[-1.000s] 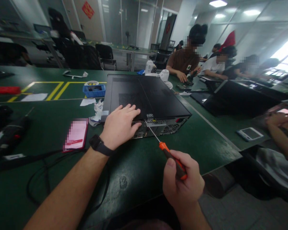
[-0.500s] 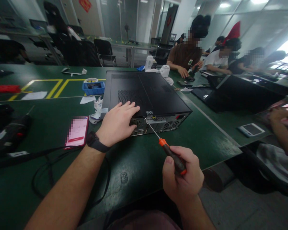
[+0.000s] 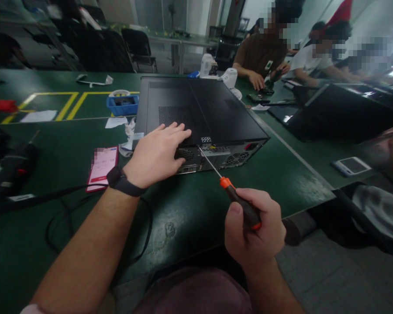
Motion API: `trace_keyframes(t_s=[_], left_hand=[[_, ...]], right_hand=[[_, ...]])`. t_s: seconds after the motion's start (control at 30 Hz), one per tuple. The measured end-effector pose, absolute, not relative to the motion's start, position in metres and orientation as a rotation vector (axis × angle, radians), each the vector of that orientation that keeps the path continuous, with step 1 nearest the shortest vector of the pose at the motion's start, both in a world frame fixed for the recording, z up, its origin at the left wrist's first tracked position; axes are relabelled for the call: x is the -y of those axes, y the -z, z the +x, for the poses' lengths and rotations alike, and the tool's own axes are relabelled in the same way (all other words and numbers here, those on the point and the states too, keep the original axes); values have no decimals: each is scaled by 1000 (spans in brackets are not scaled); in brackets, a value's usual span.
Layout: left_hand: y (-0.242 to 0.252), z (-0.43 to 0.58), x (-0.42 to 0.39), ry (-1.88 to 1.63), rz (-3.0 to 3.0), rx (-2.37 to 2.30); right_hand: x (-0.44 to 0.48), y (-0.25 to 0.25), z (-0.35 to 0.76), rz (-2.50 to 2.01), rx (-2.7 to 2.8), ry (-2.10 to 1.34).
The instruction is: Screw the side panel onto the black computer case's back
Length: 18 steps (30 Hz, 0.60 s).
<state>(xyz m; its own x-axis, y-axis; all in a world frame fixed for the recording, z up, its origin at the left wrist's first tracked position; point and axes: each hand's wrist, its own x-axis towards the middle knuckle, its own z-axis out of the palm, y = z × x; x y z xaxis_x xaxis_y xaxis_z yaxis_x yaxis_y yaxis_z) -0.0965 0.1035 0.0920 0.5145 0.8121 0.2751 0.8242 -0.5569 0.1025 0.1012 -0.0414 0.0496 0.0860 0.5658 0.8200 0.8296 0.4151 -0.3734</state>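
A black computer case [image 3: 229, 111] lies on its side on the green table, its rear panel with a fan grille turned toward me. My left hand [image 3: 157, 150] rests flat on the case's near left edge, fingers spread and thumb over the rear panel. In my right hand [image 3: 257, 224] is a screwdriver [image 3: 227, 185] with an orange and dark handle. Its thin shaft points up and left, and the tip meets the upper edge of the rear panel, right of my left thumb. Whether a screw sits under the tip is too small to tell.
Left of the case are a phone with a pink screen [image 3: 103, 170], a power drill [image 3: 15, 170], a black cable [image 3: 149, 226] and a blue bin [image 3: 122, 104]. A white bottle [image 3: 207, 65] stands behind. At right are a white phone [image 3: 352, 166] and several co-workers.
The whole view has shifted, so the table sits higher in the picture. Both hands keep their places, the left on the case and the right around the screwdriver, its tip still at the panel edge.
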Motion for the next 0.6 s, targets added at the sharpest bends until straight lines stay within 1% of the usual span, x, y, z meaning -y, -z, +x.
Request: trace_keyframes(t_s=[0.23, 0.6], left_hand=[[-92, -97, -103, 475, -2699, 1476], [-91, -96, -103, 476, -2691, 1498]], right_hand=[[41, -46, 101, -1213, 1589, 297], [42, -47, 100, -1254, 1567, 305]])
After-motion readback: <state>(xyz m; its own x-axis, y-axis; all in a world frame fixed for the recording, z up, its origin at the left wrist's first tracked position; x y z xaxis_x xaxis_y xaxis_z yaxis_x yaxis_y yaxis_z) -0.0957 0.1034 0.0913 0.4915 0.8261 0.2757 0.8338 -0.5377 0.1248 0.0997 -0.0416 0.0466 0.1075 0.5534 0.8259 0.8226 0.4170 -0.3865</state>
